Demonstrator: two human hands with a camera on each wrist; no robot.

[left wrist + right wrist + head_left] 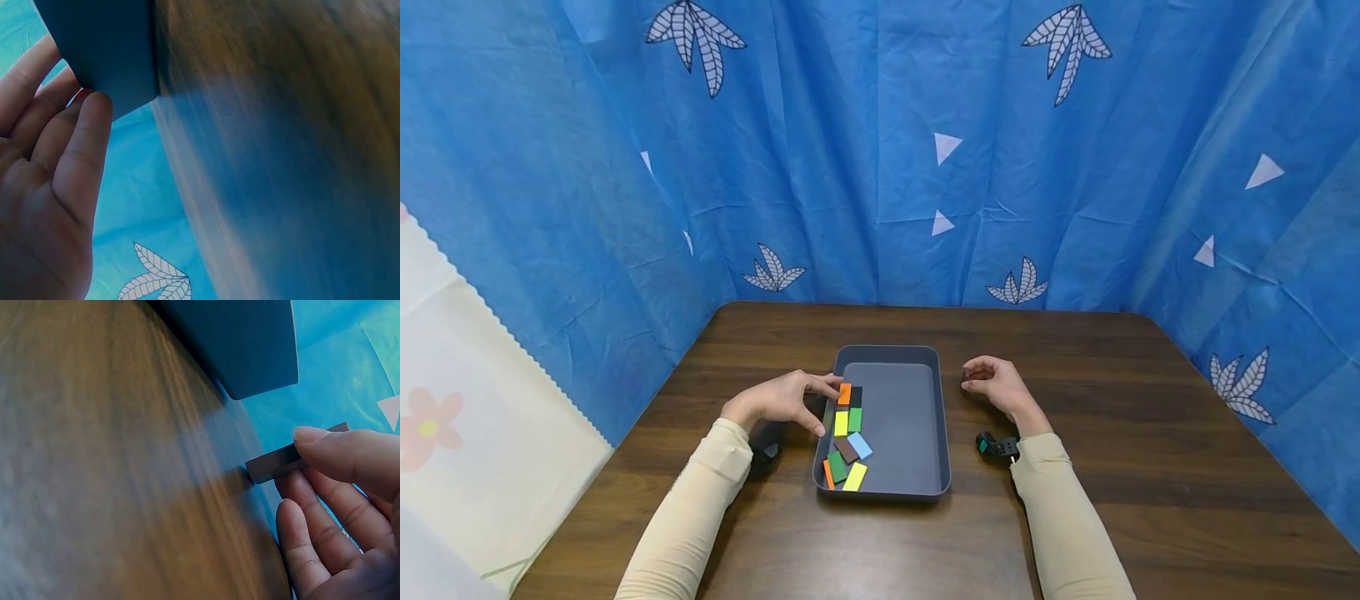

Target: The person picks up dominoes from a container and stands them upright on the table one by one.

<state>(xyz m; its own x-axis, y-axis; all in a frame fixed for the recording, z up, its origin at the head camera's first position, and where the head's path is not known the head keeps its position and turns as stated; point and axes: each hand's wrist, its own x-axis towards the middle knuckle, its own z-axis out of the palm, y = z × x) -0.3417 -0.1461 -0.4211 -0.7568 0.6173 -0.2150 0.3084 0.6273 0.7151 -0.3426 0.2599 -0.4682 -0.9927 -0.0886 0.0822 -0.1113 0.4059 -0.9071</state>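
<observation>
Dark block (270,466), a slim bar outside the grey tray (904,425), lies at about 2 o'clock from the tray's centre as the wearer looks down, pinched between the thumb and fingers of the right hand (997,388); I cannot tell whether it touches the wooden table (1112,383). The left hand (786,398) reaches in at 9 to 10 o'clock, thumb and fingers spread apart, fingertips at an orange block (845,395); contact there is unclear. The 2 hands are well apart, the tray between them. Inside it, 9 blocks gather along the 7 to 10 o'clock side: the orange beside a black block (856,397), a yellow and a green block (855,420) at 9, a brown and a light blue block (860,446) slanting at 8, and 3 more at 7 to 8. The held bar could pivot or drop, since only thumb and fingers steady it and its end sticks out. Carried low toward 9 o'clock, it might clip the tray's wall and be knocked loose. A nudge from the left fingertips could push the orange block askew, disturbing its close neighbours
</observation>
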